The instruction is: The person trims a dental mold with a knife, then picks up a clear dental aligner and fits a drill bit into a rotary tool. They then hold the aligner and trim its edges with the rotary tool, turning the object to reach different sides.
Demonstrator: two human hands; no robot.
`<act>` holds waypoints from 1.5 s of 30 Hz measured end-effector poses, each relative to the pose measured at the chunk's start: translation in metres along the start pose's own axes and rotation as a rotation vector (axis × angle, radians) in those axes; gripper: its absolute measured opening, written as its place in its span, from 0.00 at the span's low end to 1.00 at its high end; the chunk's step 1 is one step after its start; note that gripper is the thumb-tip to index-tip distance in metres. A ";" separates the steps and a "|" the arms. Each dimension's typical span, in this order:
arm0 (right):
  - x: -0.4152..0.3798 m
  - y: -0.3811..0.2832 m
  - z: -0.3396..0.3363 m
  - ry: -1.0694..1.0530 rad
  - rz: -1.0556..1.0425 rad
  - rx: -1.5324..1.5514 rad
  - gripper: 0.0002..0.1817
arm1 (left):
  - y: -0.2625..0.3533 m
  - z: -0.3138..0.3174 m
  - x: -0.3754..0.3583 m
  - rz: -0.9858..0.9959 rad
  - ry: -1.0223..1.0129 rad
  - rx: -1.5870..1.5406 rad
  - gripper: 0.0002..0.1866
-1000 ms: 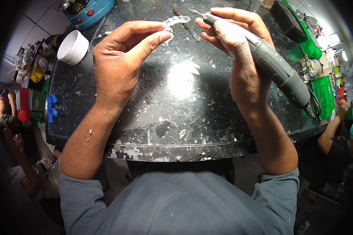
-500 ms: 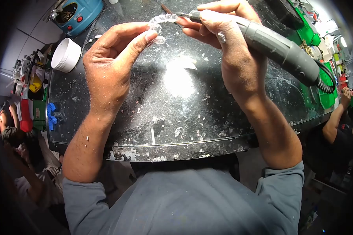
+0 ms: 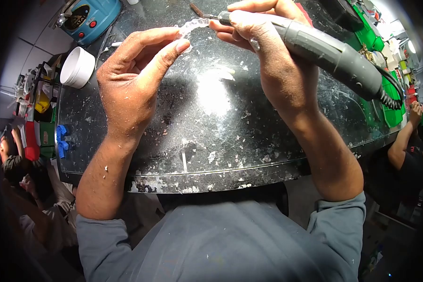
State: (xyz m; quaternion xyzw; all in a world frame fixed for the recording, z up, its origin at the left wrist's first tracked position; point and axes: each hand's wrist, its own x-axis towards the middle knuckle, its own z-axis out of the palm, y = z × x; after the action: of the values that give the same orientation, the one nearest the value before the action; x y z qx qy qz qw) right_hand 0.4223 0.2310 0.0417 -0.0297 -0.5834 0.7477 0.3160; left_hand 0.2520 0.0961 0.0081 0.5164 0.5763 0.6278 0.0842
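A clear dental aligner [image 3: 195, 24] is pinched between the thumb and forefinger of my left hand [image 3: 135, 70]. My right hand [image 3: 272, 42] grips a grey rotary handpiece [image 3: 317, 47] like a pen, its coiled cord trailing to the right. The handpiece's thin tip meets or nearly meets the aligner's right end; contact cannot be made out. Fingertips of my right hand lie close beside that end. Part of the aligner is hidden behind my left fingers. White dust and flecks cover both hands.
The black worktop [image 3: 174, 150] is strewn with white scraps. A white tub [image 3: 78, 68] and a blue machine [image 3: 90, 21] stand at the left. Blue strips [image 3: 61, 141] lie at the left edge. Green trays [image 3: 391, 101] line the right side. Other people sit at both sides.
The aligner has tilted in my left hand, so less of its near end shows. My right hand and the handpiece have shifted slightly left.
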 end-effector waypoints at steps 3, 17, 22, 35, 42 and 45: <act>0.004 0.037 0.000 0.169 -0.246 -0.371 0.07 | 0.000 0.001 0.000 0.015 -0.003 0.008 0.11; 0.005 0.028 -0.001 0.109 -0.291 -0.549 0.08 | -0.004 -0.001 0.003 0.156 -0.012 0.187 0.12; 0.005 0.030 0.000 0.094 -0.312 -0.531 0.08 | -0.002 -0.001 0.004 0.189 -0.013 0.235 0.12; 0.003 0.033 0.001 0.109 -0.240 -0.411 0.08 | 0.000 -0.002 0.005 0.229 -0.020 0.356 0.11; 0.005 0.025 0.007 0.135 -0.216 -0.508 0.08 | -0.001 -0.002 0.006 0.239 -0.019 0.354 0.11; 0.021 0.039 0.023 0.446 -0.669 -1.297 0.09 | -0.002 0.001 0.005 0.158 0.026 0.266 0.11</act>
State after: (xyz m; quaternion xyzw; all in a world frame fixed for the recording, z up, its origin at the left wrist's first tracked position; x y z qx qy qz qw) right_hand 0.3789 0.2174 0.0215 -0.1815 -0.8059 0.0957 0.5554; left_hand 0.2493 0.1005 0.0086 0.5585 0.6130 0.5573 -0.0420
